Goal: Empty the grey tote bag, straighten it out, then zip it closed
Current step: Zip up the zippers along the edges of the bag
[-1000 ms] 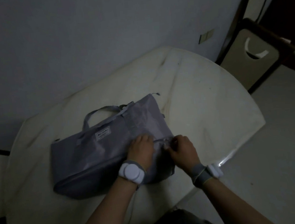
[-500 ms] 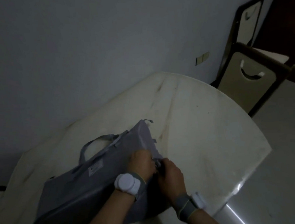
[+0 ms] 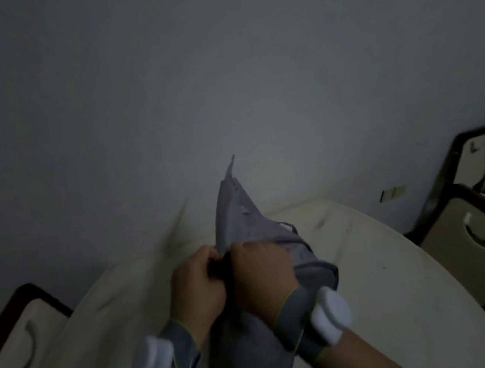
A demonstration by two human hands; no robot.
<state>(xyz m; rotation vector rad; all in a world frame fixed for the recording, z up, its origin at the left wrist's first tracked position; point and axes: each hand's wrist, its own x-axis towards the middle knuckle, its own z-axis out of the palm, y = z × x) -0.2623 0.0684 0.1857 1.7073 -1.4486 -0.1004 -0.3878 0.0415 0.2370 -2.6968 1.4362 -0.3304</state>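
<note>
The grey tote bag point(image 3: 239, 213) is lifted off the round white table point(image 3: 390, 273) and stands on end, one corner pointing up in front of the wall. My left hand point(image 3: 195, 282) and my right hand point(image 3: 262, 273) are side by side, each closed on the bag's fabric on either side of a dark gap at its opening. The rest of the bag hangs down between my wrists toward the bottom edge of the view. The bag's inside and its zip pull are hidden. The light is dim and the picture is blurred.
A dark-framed chair point(image 3: 476, 251) with a pale back stands at the table's right, another chair point(image 3: 17, 344) at the lower left. A framed panel point(image 3: 479, 154) leans on the grey wall point(image 3: 197, 85) at far right. Both wrists wear white bands.
The bag lay flat on the table a second ago; now both hands have raised it upright at its end. The view has tilted up toward the wall.
</note>
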